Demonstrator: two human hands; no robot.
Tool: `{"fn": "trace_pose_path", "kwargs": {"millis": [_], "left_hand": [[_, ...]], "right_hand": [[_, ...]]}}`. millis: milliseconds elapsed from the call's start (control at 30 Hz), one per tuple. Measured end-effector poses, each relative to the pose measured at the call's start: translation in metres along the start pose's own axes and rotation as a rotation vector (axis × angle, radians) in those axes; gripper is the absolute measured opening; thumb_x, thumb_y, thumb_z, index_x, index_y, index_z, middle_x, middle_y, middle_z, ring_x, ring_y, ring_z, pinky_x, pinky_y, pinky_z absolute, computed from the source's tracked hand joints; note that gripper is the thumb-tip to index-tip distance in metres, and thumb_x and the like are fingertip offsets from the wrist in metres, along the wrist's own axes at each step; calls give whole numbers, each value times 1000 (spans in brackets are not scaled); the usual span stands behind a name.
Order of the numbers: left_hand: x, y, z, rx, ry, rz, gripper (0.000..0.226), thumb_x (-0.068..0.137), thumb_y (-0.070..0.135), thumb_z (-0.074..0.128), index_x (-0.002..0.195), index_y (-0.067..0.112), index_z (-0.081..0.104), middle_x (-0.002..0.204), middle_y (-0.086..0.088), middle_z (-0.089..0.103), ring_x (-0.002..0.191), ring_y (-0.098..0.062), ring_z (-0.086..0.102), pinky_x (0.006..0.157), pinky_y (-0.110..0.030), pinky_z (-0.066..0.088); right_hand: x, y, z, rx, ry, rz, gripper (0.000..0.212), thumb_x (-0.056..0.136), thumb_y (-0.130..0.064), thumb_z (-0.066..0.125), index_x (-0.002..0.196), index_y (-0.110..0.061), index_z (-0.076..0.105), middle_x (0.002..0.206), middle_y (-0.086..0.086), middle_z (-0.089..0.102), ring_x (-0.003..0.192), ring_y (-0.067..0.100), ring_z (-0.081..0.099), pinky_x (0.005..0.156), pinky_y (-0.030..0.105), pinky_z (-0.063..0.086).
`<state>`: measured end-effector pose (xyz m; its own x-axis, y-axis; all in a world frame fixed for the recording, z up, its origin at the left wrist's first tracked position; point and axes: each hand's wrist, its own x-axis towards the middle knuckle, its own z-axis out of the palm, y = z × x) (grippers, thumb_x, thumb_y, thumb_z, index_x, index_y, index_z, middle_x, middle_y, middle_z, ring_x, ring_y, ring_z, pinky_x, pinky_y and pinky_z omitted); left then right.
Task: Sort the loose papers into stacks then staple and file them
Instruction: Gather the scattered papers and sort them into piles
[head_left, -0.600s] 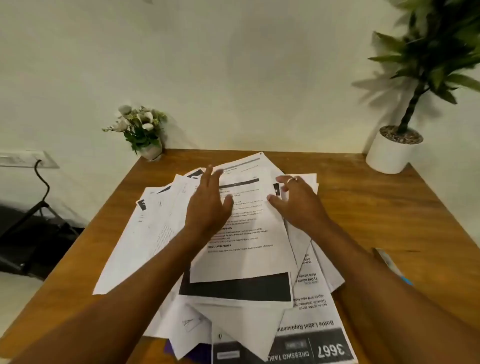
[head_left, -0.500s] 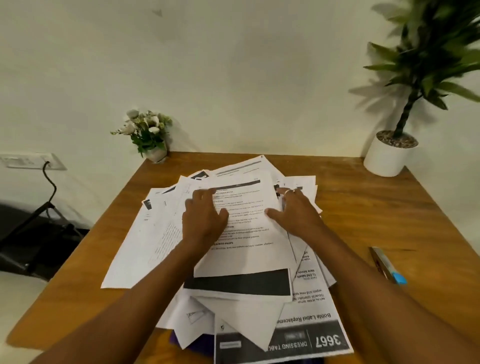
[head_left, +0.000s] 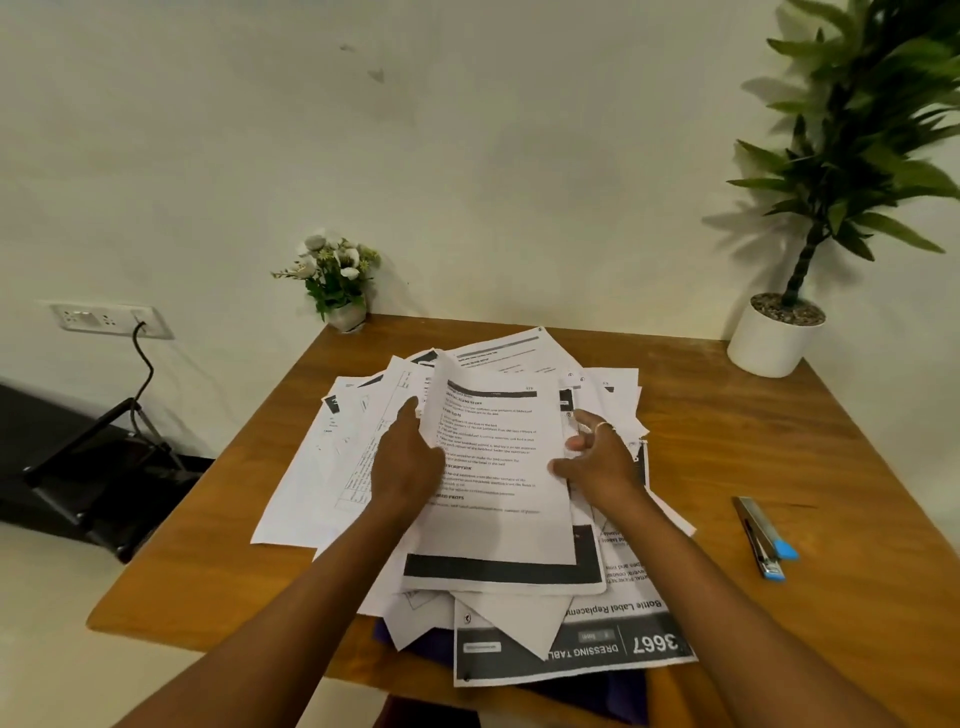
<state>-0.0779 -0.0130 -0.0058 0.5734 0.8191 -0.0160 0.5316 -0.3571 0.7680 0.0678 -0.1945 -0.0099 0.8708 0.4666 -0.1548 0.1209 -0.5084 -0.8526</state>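
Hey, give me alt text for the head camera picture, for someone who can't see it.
A person's left hand and right hand hold a printed sheet by its side edges over a messy pile of papers on a wooden table. A blue-tipped stapler lies to the right; a flower pot and a tall potted plant stand at the far edge.

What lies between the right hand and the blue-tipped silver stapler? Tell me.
Head view: edges of loose white paper sheets by the right hand, then bare brown wooden table to the stapler.
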Motion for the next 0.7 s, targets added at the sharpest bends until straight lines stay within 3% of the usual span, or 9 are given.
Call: {"fn": "trace_pose_path", "kwargs": {"millis": [67, 133, 267, 400, 500, 567, 633, 700], "left_hand": [[-7, -2, -7, 4, 32, 16, 66, 96, 27, 68, 155, 29, 37, 143, -1, 58, 119, -28, 65, 90, -46, 58], [-15, -3, -14, -26, 36, 35, 57, 99, 25, 65, 152, 26, 44, 137, -2, 62, 115, -26, 66, 82, -35, 57], [-35, -2, -28, -244, -130, 79, 16, 103, 24, 60, 115, 22, 70, 118, 4, 72, 100, -16, 70, 81, -28, 52], [-66, 1, -30, -425, -290, 48, 15, 103, 25, 60, 104, 18, 74, 95, 4, 78, 82, -14, 76, 69, -27, 59], [-85, -1, -16, -477, -265, 28, 18, 105, 23, 56, 104, 16, 72, 98, 5, 77, 85, -11, 75, 67, -19, 59], [-94, -11, -3, -495, -227, 7, 19, 106, 24, 53, 108, 19, 71, 107, 10, 75, 92, -5, 72, 78, -22, 61], [-102, -22, 11, -447, -181, 59, 18, 105, 30, 55, 113, 23, 69, 113, 14, 73, 100, -6, 71, 91, -34, 60], [-106, -26, 20, -418, -149, 96, 21, 102, 33, 60, 122, 28, 62, 122, 17, 69, 108, -7, 69, 95, -37, 59]], "right_hand": [[-8, 2, -4, 144, -27, 67, 81, 81, -10, 84, 149, -21, 43, 120, 2, 61, 105, 21, 62, 89, 36, 57], [-18, 4, -7, 166, -23, 69, 78, 81, -14, 84, 148, -21, 45, 122, 4, 61, 106, 22, 63, 89, 37, 57], [-36, 7, -17, 207, 34, -20, 77, 82, -31, 84, 148, -22, 45, 140, 3, 55, 117, 20, 56, 92, 35, 52], [-57, 15, -29, 323, 61, -22, 89, 77, -27, 88, 151, -26, 39, 147, 3, 51, 128, 25, 53, 99, 47, 54], [-69, 23, -37, 453, 136, -38, 95, 76, -16, 89, 152, -28, 34, 145, -2, 51, 125, 23, 56, 88, 41, 59], [-73, 32, -40, 587, 92, -7, 87, 77, -11, 87, 148, -26, 40, 134, -4, 59, 108, 17, 66, 76, 37, 62], [-75, 49, -38, 658, 33, 35, 58, 81, -6, 81, 132, -19, 56, 127, 5, 69, 102, 23, 73, 84, 48, 61], [-84, 58, -35, 626, 34, -5, 33, 88, -5, 75, 117, -17, 65, 117, 8, 74, 97, 25, 75, 87, 53, 60]]}}
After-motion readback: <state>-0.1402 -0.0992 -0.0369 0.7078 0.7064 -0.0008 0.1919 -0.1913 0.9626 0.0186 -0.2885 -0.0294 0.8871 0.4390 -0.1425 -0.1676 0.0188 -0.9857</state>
